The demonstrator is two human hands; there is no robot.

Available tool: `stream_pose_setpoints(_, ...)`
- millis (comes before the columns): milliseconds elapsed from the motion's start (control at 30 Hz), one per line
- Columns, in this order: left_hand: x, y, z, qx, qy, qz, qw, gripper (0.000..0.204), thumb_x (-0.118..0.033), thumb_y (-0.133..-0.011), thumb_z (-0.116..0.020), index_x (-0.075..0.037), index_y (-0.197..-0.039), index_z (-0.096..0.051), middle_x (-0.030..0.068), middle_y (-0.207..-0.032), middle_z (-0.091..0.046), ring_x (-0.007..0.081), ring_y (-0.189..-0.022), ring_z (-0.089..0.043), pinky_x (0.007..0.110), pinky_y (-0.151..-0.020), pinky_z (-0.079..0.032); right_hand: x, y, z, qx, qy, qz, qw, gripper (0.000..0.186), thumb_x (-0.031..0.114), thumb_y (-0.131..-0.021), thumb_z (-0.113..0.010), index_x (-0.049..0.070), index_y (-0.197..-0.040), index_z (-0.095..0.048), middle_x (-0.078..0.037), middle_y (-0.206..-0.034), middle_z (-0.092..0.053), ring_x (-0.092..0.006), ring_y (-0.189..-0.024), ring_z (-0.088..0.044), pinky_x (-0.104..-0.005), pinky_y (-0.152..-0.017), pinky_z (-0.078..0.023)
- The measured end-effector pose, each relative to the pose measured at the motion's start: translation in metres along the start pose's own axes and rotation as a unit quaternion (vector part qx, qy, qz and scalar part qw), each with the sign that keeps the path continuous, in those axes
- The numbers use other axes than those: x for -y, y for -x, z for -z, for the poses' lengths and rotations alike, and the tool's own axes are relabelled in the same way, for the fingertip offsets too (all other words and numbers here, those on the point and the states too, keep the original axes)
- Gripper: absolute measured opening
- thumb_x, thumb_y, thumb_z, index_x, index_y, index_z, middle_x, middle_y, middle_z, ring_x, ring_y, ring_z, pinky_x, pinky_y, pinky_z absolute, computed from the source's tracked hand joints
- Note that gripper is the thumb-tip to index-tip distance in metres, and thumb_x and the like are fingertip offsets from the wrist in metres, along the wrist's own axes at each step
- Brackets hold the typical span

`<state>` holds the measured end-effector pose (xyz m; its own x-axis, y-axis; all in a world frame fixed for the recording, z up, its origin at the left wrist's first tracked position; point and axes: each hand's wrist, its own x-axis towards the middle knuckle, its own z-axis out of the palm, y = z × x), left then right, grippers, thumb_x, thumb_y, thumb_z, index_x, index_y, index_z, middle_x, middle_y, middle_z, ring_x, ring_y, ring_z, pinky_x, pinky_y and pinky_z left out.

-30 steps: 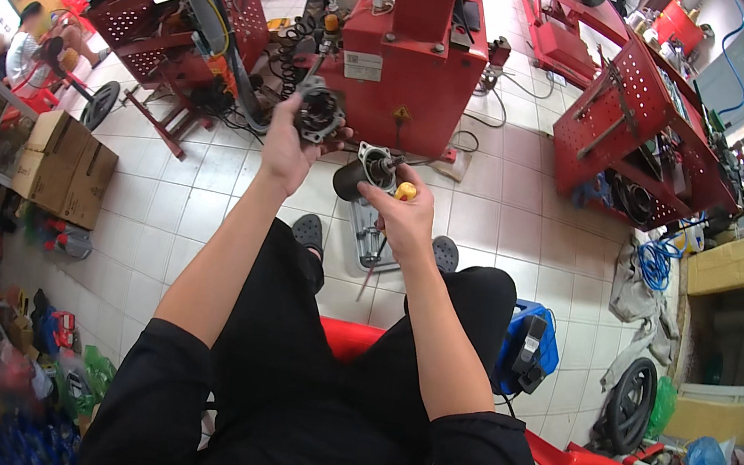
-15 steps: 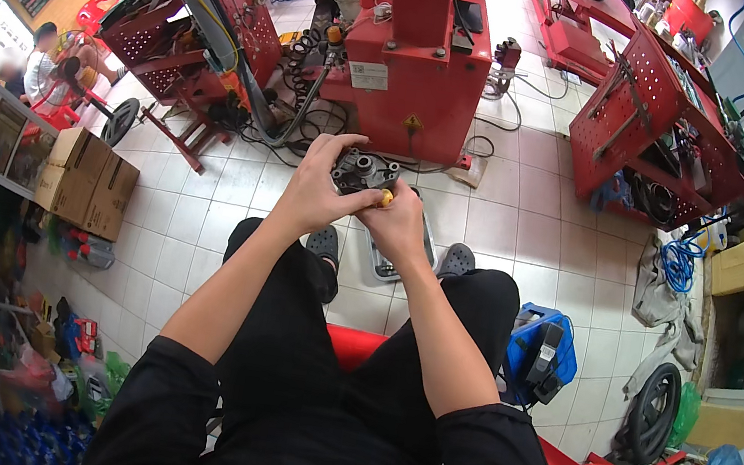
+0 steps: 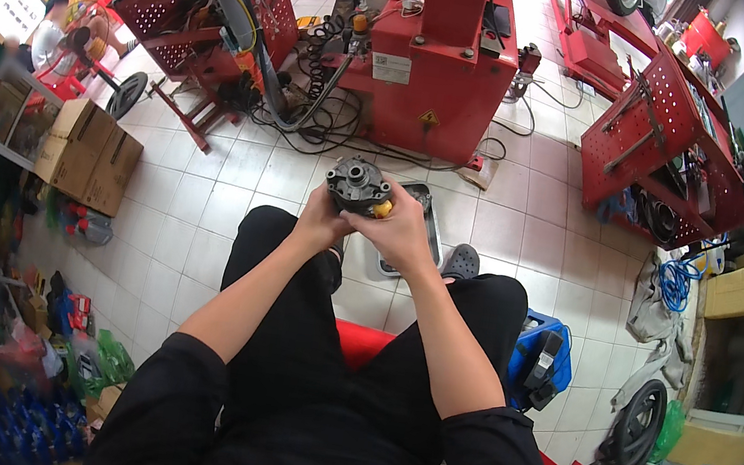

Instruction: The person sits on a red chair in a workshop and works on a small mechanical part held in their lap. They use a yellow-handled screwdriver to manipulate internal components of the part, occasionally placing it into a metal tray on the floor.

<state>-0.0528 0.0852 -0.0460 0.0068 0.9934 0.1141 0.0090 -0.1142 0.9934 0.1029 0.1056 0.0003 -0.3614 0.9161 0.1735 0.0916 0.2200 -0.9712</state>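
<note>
In front of my knees I hold a round grey metal machine part (image 3: 355, 183), with a raised central boss and several lugs round its rim. My left hand (image 3: 319, 216) is closed around its left and lower side. On its right side my right hand (image 3: 403, 229) is closed against it, thumb across the near edge. Between that thumb and the part shows a small yellow piece (image 3: 382, 208); whether it is a tool handle or belongs to the part I cannot tell. Below my right hand a grey tray (image 3: 434, 227) lies on the floor, its contents mostly hidden.
Ahead stands a red machine (image 3: 448, 100) with hoses and cables around its base. Red perforated carts (image 3: 624, 163) flank it. Cardboard boxes (image 3: 83, 159) are stacked at left, near a seated person (image 3: 50, 35). Beside my right knee is a blue case (image 3: 529, 364); a tyre (image 3: 639, 427) leans further right.
My left hand has shifted from the part's far upper left to its lower left side. The part is tilted so its bossed face shows more fully. The whole view has shifted slightly.
</note>
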Motion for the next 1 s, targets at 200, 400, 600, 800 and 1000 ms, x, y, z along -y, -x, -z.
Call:
stream_pose_setpoints(200,0.021,0.006,0.006,-0.009,-0.027,0.032,0.999,0.046,-0.002,-0.067,-0.075,-0.001,-0.109,-0.056,0.0072,-0.102,-0.065,0.014,-0.094,-0.06,0.029,-0.084,-0.048,-0.008,-0.004,0.014,0.07,0.068,-0.023,0.995,0.094,0.034,-0.058,-0.084,-0.001,-0.133,-0.04,-0.026,-0.119,-0.056,-0.0288,-0.11,-0.058,-0.033,-0.089,-0.045)
stream_pose_setpoints(400,0.027,-0.001,0.009,0.007,-0.035,0.066,0.997,0.046,-0.008,-0.066,-0.078,-0.002,-0.107,-0.057,0.0064,-0.1,-0.065,0.0144,-0.09,-0.061,0.03,-0.081,-0.049,-0.004,-0.012,0.018,0.066,0.065,-0.018,0.995,0.074,0.023,-0.066,-0.082,0.0,-0.128,-0.049,-0.017,-0.114,-0.06,-0.0205,-0.108,-0.055,-0.0304,-0.092,-0.042)
stream_pose_setpoints(600,0.028,-0.002,0.005,-0.007,-0.181,0.047,0.982,0.05,-0.016,-0.063,-0.078,-0.004,-0.106,-0.057,0.0106,-0.098,-0.065,0.0219,-0.088,-0.063,0.033,-0.079,-0.05,-0.008,-0.013,0.008,0.057,0.083,-0.019,0.995,0.049,0.016,-0.07,-0.077,0.001,-0.113,-0.06,-0.011,-0.1,-0.066,-0.0157,-0.09,-0.061,-0.0271,-0.082,-0.047)
stream_pose_setpoints(800,0.029,-0.004,0.006,-0.008,-0.156,0.06,0.986,0.047,-0.016,-0.065,-0.075,-0.002,-0.106,-0.057,0.0078,-0.1,-0.065,0.0149,-0.089,-0.061,0.03,-0.079,-0.049,-0.019,-0.014,0.005,0.032,0.014,-0.04,0.999,0.043,0.017,-0.07,-0.076,0.003,-0.108,-0.063,-0.011,-0.091,-0.067,-0.0146,-0.081,-0.062,-0.0272,-0.076,-0.048)
stream_pose_setpoints(1000,0.034,-0.004,0.008,-0.017,-0.142,0.09,0.986,0.048,-0.014,-0.064,-0.076,-0.002,-0.106,-0.057,0.007,-0.098,-0.065,0.0128,-0.087,-0.061,0.029,-0.078,-0.049,-0.025,-0.014,0.003,0.04,0.007,-0.019,0.999,0.044,0.016,-0.071,-0.077,0.003,-0.11,-0.061,-0.009,-0.092,-0.067,-0.0131,-0.082,-0.061,-0.0274,-0.076,-0.048)
